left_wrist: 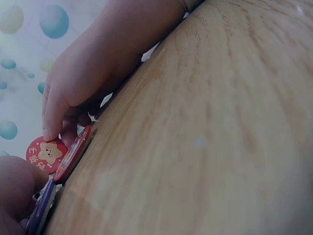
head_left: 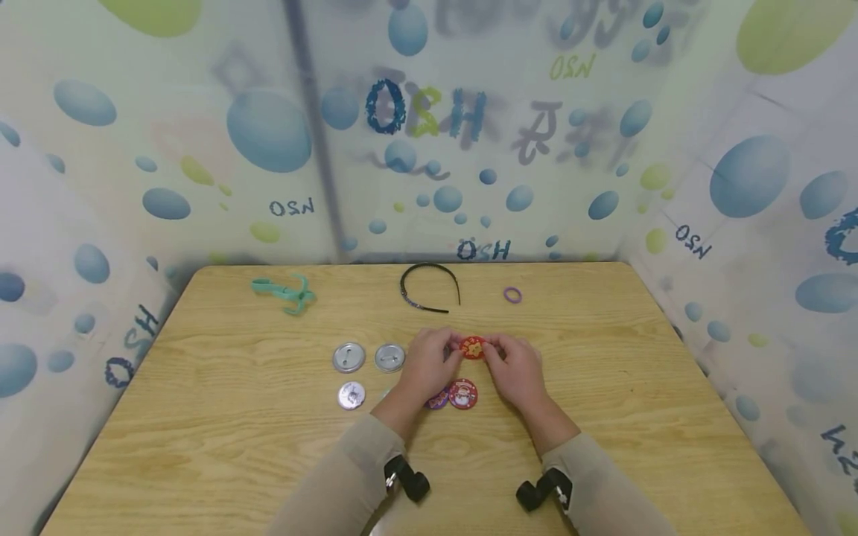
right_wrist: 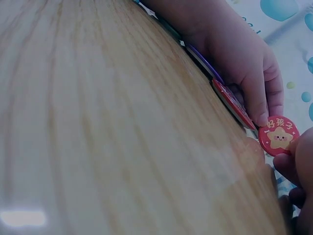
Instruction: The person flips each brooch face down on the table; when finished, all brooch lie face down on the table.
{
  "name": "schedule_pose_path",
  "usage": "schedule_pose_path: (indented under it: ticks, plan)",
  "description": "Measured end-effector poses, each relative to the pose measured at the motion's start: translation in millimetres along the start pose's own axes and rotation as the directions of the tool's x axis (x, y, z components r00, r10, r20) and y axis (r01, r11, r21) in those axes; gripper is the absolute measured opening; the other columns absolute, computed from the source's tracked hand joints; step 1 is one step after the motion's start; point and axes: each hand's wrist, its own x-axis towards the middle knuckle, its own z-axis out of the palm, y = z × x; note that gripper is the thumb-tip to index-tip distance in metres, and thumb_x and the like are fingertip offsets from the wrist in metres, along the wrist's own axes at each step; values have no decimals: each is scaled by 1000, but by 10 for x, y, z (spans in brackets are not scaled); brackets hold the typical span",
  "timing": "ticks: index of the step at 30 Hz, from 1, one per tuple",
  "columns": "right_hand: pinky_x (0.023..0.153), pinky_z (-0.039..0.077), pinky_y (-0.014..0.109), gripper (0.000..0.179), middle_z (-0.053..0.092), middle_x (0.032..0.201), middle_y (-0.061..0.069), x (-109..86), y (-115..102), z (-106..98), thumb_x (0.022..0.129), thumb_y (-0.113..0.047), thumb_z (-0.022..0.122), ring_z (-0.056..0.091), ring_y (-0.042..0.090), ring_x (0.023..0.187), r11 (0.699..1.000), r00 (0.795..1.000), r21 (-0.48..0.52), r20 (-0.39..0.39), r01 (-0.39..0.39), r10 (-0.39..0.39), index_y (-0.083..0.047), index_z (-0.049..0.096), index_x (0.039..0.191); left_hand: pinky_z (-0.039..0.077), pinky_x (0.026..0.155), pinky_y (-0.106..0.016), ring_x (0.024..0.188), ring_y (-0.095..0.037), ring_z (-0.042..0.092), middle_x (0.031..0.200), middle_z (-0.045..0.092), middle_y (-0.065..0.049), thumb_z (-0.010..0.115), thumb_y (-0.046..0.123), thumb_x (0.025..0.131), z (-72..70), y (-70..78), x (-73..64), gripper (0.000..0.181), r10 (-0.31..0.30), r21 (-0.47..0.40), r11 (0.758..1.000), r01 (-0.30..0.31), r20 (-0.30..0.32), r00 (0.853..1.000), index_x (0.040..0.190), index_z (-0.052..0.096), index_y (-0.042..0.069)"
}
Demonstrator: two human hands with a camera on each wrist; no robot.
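A round red button badge with a yellow star on its face is held tilted up between both hands. My left hand pinches its left edge, and the left thumb shows at the rim in the right wrist view. On the opposite edge my right hand pinches it with thumb and fingers; the star face points toward the wrists. Just below lie a red badge with a cartoon figure and a purple badge, partly covered by the left hand and wrist.
Left of the hands, silver badges lie pin side up: one, a second and a third. Along the back of the wooden table are a teal claw-shaped clip, a black headband and a purple ring.
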Motion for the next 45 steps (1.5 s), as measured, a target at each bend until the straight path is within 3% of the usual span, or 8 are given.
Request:
schedule_pose_path:
  ticks: [10,14,21,34,40,45]
  plan:
    - [90,42,46,19,75,91,2,-16,-18,-3,104,-28,70,59,23,86,999,1000,32,13,-29,28,-11,80,108,48,84,-37,89,-16,57,88,70,7,79,11,93,-7,-2,7,12,10,-33,999,-10,1,1000,103,76,16]
    - [90,43,46,20,75,93,2,-17,-22,-6,104,-29,71,59,23,88,998,999,43,13,-34,33,-12,80,108,47,84,-37,89,-16,56,87,68,8,78,13,92,-9,1,12,12,-4,-22,1000,4,17,1000,103,76,18]
    - [88,44,43,19,76,93,0,-18,-23,-12,103,-32,73,61,23,90,996,999,78,4,-34,34,-14,81,105,46,83,-37,88,-16,56,87,68,8,76,22,96,-7,-4,9,9,30,13,999,-30,23,999,104,76,18]
    - [80,44,39,15,73,88,-4,-37,-30,-19,88,-29,87,58,20,85,991,999,134,-22,-20,23,-17,80,94,48,86,-38,91,-16,58,92,69,7,87,40,86,2,-26,-2,29,51,34,998,-52,23,998,103,75,20]
    - [84,47,40,17,75,91,-1,-39,-19,-14,86,-23,90,62,22,90,979,999,203,-31,-22,28,-13,80,96,47,88,-38,94,-15,57,98,71,8,90,45,83,1,-24,-1,41,13,13,1000,-13,42,999,111,75,19]
    - [83,50,38,11,77,92,1,-43,-16,-5,86,-13,85,65,22,89,975,999,223,-47,-8,19,-10,81,96,46,92,-39,99,-16,58,102,72,9,91,44,83,-8,-18,-6,40,-14,-41,999,16,48,999,111,75,20]
